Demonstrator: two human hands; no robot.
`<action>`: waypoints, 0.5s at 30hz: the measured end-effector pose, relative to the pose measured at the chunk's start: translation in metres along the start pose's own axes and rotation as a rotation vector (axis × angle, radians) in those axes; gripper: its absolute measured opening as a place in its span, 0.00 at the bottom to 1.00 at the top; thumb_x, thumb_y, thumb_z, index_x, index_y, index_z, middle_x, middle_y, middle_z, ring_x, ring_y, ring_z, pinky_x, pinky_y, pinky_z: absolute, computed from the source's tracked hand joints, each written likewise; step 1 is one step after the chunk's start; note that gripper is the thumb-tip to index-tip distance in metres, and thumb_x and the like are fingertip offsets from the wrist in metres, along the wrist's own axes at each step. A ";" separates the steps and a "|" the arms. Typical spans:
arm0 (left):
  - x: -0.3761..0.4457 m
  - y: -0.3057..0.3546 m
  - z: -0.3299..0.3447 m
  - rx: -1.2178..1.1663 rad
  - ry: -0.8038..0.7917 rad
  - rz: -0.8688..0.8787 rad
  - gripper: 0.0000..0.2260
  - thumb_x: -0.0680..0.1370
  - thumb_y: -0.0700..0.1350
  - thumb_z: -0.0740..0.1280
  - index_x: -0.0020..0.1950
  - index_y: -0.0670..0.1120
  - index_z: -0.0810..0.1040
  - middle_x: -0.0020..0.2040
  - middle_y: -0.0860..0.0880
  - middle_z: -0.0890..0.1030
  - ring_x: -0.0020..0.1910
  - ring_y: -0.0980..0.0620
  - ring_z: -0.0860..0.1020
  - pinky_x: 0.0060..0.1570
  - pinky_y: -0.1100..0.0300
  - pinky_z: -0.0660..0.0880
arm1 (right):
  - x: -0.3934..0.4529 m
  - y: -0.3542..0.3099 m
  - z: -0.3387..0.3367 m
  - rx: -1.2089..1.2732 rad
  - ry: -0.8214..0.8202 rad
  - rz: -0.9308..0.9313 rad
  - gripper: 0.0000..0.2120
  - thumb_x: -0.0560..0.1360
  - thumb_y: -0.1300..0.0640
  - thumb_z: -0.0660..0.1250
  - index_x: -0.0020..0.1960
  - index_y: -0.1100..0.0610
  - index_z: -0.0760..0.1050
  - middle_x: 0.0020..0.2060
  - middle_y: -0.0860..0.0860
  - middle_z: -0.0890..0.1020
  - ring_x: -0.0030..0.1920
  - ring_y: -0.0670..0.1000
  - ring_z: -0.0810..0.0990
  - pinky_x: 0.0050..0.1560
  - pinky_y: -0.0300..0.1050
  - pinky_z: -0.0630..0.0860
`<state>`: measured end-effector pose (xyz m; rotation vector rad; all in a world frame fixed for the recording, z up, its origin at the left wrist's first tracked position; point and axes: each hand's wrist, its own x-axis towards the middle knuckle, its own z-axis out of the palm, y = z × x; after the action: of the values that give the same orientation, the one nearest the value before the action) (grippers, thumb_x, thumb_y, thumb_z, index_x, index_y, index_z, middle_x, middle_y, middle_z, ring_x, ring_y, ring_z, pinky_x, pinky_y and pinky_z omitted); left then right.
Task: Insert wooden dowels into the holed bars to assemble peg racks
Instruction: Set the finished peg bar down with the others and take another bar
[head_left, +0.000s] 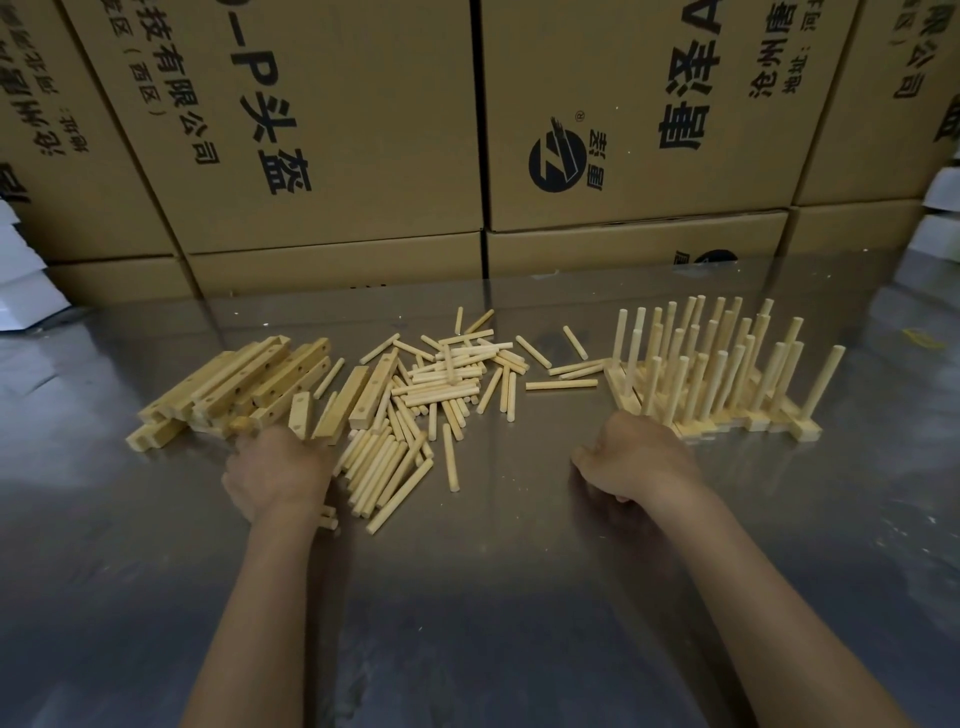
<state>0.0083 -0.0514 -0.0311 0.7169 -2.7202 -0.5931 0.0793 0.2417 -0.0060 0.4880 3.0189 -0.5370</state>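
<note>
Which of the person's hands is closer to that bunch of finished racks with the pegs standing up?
The right hand. It sits just in front of the finished racks, at their near left corner. The left hand is far across the table, by the holed bars.

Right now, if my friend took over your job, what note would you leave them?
Left hand: reaching into the holed bars and loose dowels; grip hidden.
Right hand: curled on the metal table beside the finished peg racks; whether it holds anything is hidden.
Done: a cluster of racks, dowels upright, on the right.
Left: many empty bars on the left and a dowel pile in the middle.
</note>
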 end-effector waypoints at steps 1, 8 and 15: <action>0.000 -0.001 0.001 -0.017 -0.008 0.004 0.12 0.78 0.46 0.68 0.53 0.38 0.80 0.54 0.36 0.79 0.55 0.36 0.77 0.59 0.43 0.75 | 0.000 0.000 0.000 -0.002 -0.004 -0.001 0.15 0.76 0.49 0.60 0.42 0.58 0.80 0.33 0.51 0.79 0.43 0.55 0.82 0.49 0.46 0.79; -0.007 0.015 -0.008 -0.423 0.154 0.143 0.11 0.81 0.46 0.63 0.55 0.40 0.79 0.48 0.42 0.81 0.46 0.42 0.79 0.48 0.44 0.79 | 0.001 -0.008 0.008 0.127 0.107 -0.117 0.19 0.77 0.49 0.61 0.32 0.58 0.73 0.27 0.51 0.76 0.34 0.53 0.77 0.36 0.44 0.72; -0.079 0.073 -0.004 -0.953 -0.379 0.417 0.06 0.75 0.43 0.74 0.50 0.52 0.82 0.43 0.53 0.84 0.34 0.58 0.81 0.34 0.65 0.76 | -0.018 -0.052 0.017 1.068 -0.130 -0.208 0.11 0.80 0.47 0.64 0.52 0.53 0.81 0.37 0.46 0.85 0.35 0.46 0.82 0.28 0.39 0.73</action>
<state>0.0469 0.0458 -0.0064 -0.2137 -2.3047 -1.8255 0.0799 0.1840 -0.0026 0.1174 2.4088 -2.0788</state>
